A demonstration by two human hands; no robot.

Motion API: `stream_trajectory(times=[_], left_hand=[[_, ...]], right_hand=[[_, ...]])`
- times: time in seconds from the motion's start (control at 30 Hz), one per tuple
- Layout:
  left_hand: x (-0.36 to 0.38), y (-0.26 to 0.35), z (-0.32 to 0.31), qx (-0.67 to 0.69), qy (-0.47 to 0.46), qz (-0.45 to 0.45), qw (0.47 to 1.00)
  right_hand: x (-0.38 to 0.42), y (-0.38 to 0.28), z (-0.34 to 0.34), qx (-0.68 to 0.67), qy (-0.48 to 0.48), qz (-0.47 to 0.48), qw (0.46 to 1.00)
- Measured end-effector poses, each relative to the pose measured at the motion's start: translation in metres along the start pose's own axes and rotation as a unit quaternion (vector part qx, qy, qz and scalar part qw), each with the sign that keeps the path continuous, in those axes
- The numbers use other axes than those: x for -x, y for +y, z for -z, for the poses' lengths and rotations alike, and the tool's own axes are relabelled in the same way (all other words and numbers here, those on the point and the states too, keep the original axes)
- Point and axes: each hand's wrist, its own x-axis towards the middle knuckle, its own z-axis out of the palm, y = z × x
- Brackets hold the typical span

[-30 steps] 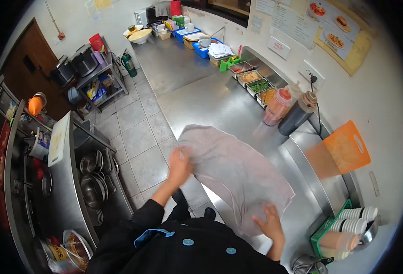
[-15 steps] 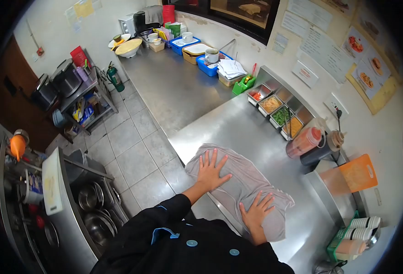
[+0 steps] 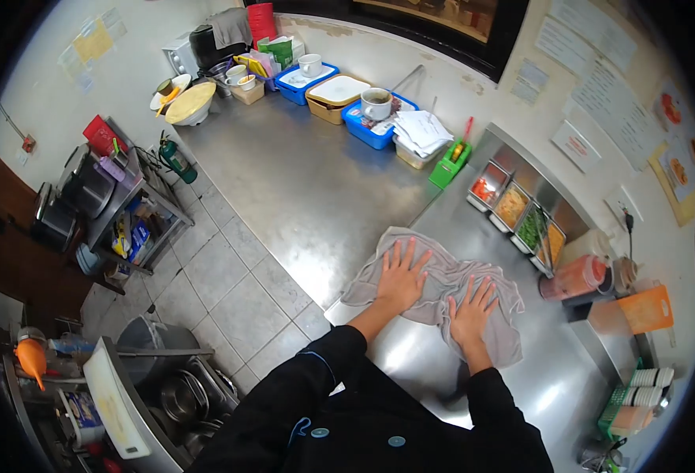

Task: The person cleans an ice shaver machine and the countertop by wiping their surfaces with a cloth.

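Note:
A pinkish-grey cloth [image 3: 442, 272] lies spread and wrinkled on the steel counter [image 3: 395, 359]. My left hand [image 3: 400, 280] presses flat on its left part, fingers spread. On the right part rests my right hand [image 3: 471, 314], also flat with its fingers apart. Neither hand grips the cloth; both palms lie on top of it. Beyond the cloth, to the upper right, metal food pans hold chopped red food [image 3: 484, 189], pale shredded food [image 3: 511, 206], chopped greens [image 3: 532, 229] and an orange-yellow food [image 3: 553, 246].
Squeeze bottles [image 3: 574, 277] and an orange cutting board [image 3: 645, 309] stand on the right. Along the wall sit a green tape dispenser [image 3: 449, 165], papers [image 3: 422, 130], a blue container [image 3: 369, 130] and a wide bowl [image 3: 191, 105]. A shelf with pans [image 3: 183, 396] is at lower left.
Both hands have slid the cloth away from my body, farther across the counter. The cloth is more bunched, and the camera view has shifted.

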Motion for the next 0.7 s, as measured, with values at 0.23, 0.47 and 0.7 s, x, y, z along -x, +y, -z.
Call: stream_trajectory(times=[0.23, 0.47, 0.7], left_hand=[[-0.066, -0.114, 0.014, 0.032, -0.079, -0.004, 0.996], [-0.115, -0.254, 0.058, -0.041, -0.034, 0.020, 0.998], [-0.120, -0.391, 0.096, -0.156, 0.065, 0.235, 0.957]], right_hand=[[-0.131, -0.101, -0.005, -0.012, -0.033, 0.099, 0.994], [-0.280, -0.223, -0.050, -0.090, -0.076, 0.242, 0.963], [-0.337, -0.361, -0.071, -0.134, -0.077, 0.254, 0.955]])
